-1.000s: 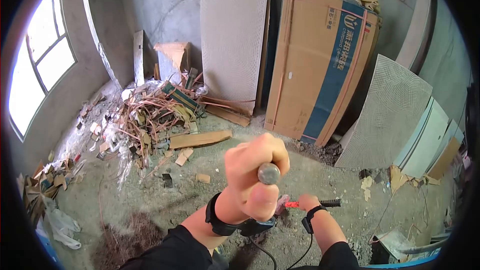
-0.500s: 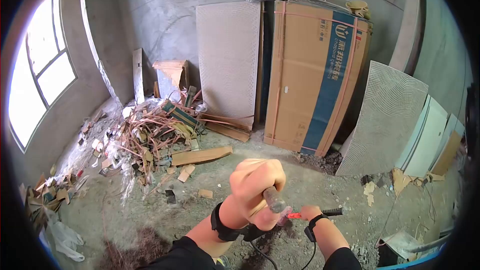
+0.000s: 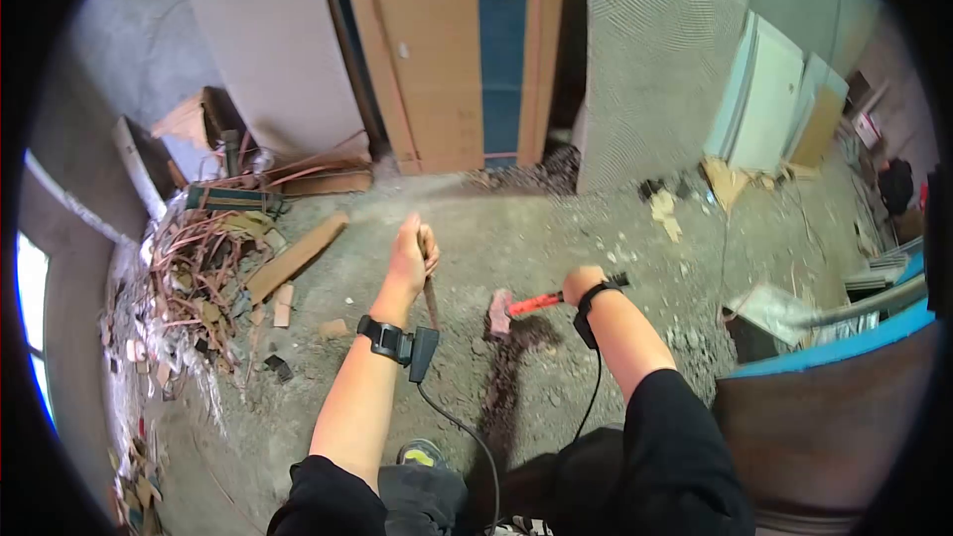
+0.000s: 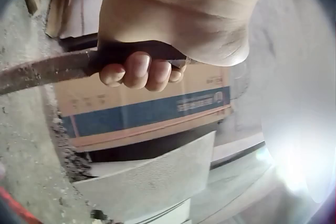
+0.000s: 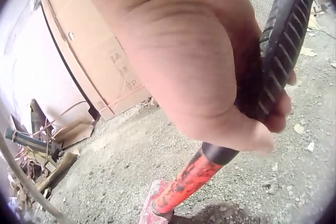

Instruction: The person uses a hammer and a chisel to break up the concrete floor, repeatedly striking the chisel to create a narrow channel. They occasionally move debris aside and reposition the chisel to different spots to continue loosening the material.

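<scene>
My left hand (image 3: 407,258) grips a rusty metal rod (image 3: 430,293) that stands nearly upright, its lower end near the concrete floor. In the left wrist view the fingers (image 4: 139,71) curl round the rod (image 4: 47,70). My right hand (image 3: 579,284) holds a hammer by its black ribbed grip (image 5: 278,40). The hammer's red handle (image 3: 536,302) runs left to its head (image 3: 499,313), which lies low at the floor just right of the rod. The right wrist view shows the red handle (image 5: 186,181) sloping down to the head (image 5: 152,211).
A dark chipped strip (image 3: 504,377) runs across the rough floor below the hammer. A pile of scrap strips and cardboard (image 3: 194,273) and a wooden plank (image 3: 295,258) lie at left. A big cardboard box (image 3: 447,50) and ribbed panels (image 3: 650,69) lean on the far wall. A blue-edged object (image 3: 834,337) is at right.
The head view has tilted down and swung right. My left hand, held up close before, has gone down and forward with the rod to the floor. The hammer stays low beside it.
</scene>
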